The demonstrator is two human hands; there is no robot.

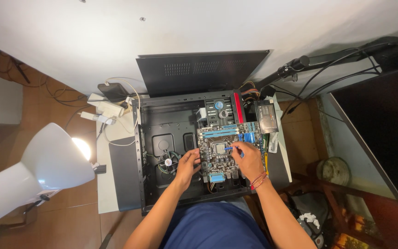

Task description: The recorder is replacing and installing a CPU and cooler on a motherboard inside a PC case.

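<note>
The left hand (187, 163) rests, fingers curled, on the dark rectangular motherboard's (229, 150) edge; the right hand (247, 157) pinches a blue-handled screwdriver (232, 148) over it. The board looks stiff but fragile, best held by its edges.

Both forearms reach forward, converging. Left hand (187, 164) palm down, fingers curled loosely. Right hand (247, 157) pinched at the fingertips, red bands on wrist.
</note>
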